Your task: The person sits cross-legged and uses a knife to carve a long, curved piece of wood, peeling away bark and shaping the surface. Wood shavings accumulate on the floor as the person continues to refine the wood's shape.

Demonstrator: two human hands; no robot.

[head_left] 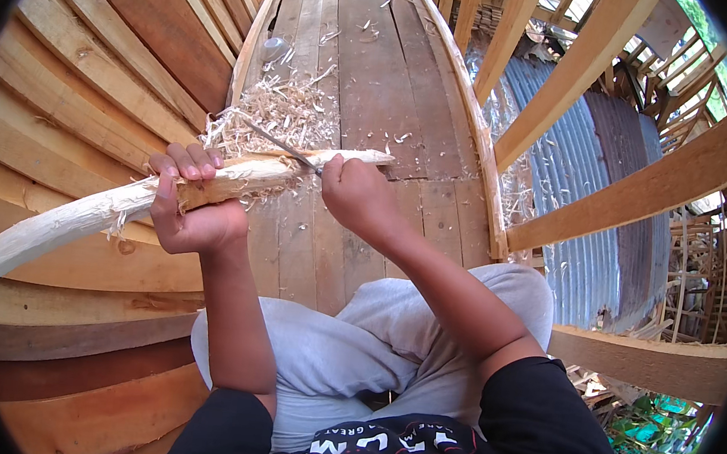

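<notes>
A long peeled wooden pole [79,215] runs from the far left edge to a tapered, pointed end in the middle. My left hand [193,203] is wrapped around it from below, thumb on the near side and fingers curled over. To the right, my right hand [359,194] is closed in a fist on a knife [282,144], its handle mostly hidden in the palm. The thin dark blade slants up and left, lying across the pole between both hands. Rough, freshly cut wood and curled slivers show near the blade.
A heap of wood shavings [291,117] covers the plank floor [380,81] beyond the pole. A small round object [275,48] lies past it. Plank wall [80,107] at left; slanted beams [567,72] and corrugated sheets [554,123] at right. My crossed legs [344,346] are near.
</notes>
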